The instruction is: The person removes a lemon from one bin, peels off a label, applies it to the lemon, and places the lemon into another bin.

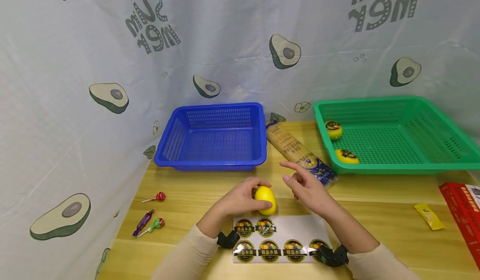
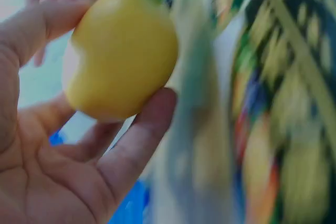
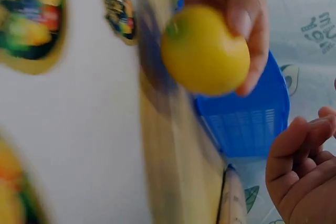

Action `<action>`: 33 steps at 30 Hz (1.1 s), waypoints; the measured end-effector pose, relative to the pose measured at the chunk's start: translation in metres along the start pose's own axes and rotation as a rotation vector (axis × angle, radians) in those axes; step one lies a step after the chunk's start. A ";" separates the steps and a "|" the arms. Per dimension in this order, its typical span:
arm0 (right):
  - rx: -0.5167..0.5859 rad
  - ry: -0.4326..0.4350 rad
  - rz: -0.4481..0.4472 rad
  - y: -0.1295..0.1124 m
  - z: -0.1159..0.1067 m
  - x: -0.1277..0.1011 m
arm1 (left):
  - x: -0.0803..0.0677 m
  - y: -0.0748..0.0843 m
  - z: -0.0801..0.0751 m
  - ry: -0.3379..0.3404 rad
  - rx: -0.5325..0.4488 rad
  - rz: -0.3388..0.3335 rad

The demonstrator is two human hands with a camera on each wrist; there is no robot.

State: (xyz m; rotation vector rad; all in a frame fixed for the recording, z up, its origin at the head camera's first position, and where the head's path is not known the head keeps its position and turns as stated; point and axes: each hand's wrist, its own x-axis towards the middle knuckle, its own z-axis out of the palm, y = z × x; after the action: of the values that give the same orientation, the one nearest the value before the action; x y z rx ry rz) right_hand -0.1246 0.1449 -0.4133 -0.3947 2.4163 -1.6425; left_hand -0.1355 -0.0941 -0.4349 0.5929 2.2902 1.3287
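Yellow fruit pinched in left hand
Right hand hovered beside it, fingers loosely spread, above sticker sheet.

Bright, even light; blurred wrist views

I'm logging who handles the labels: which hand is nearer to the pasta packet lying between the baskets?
Right. The right hand hovers just in front of the pasta packet; the left hand is farther left, holding the yellow fruit.

Blue basket, lollipops, noodle packet
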 end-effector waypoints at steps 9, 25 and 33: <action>0.075 -0.228 0.013 0.019 -0.015 -0.048 | 0.039 0.021 0.027 0.067 0.046 -0.015; -0.088 -0.453 0.122 0.035 -0.006 -0.061 | 0.024 0.023 0.030 0.157 0.274 -0.049; -0.198 -0.413 0.081 0.023 0.009 -0.059 | -0.018 0.021 0.020 0.004 0.472 -0.026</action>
State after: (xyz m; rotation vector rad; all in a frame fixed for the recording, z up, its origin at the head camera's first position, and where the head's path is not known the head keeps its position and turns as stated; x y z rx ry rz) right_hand -0.0691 0.1641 -0.4372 -0.5925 2.2463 -1.1547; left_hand -0.1063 -0.0806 -0.4229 0.7013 2.6176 0.7702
